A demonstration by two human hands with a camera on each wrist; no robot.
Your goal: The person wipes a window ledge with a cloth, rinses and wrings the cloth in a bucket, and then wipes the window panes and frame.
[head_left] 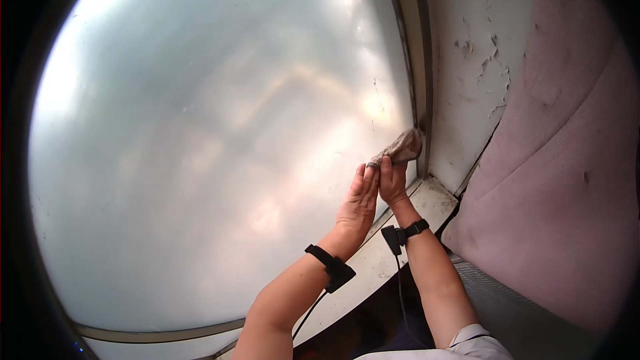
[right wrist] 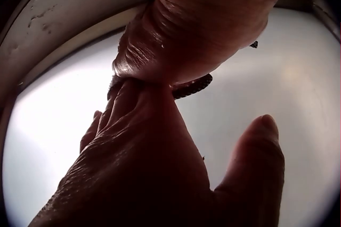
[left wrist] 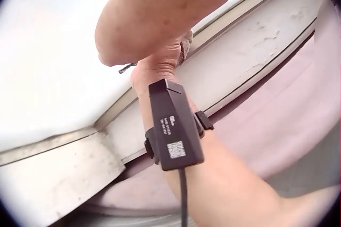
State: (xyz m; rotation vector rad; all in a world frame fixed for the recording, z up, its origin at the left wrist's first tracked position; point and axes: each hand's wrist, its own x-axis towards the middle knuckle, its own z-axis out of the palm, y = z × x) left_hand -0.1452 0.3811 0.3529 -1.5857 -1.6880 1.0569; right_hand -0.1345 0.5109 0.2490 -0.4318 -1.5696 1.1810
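Observation:
A crumpled grey-brown cloth (head_left: 403,145) lies against the glass, close to the window frame's right side. My right hand (head_left: 393,183) grips it from below; most of its fingers are hidden. Close alongside is my left hand (head_left: 358,201), its fingers straight and its fingertips at the cloth's dark edge. In the right wrist view, the back of the left hand (right wrist: 138,147) shows, with the thumb spread and the fingertips hidden under the right hand (right wrist: 208,30). A dark braided edge of the cloth (right wrist: 194,86) sticks out there. In the left wrist view the cloth (left wrist: 186,46) is mostly covered.
The large hazy window pane (head_left: 200,160) fills the left. A metal frame (head_left: 419,47) and a wall with peeling paint (head_left: 480,40) border it on the right. Below runs a pale sill (head_left: 430,203). A pinkish cover (head_left: 553,193) hangs at the far right. Cables trail from both wrist cameras.

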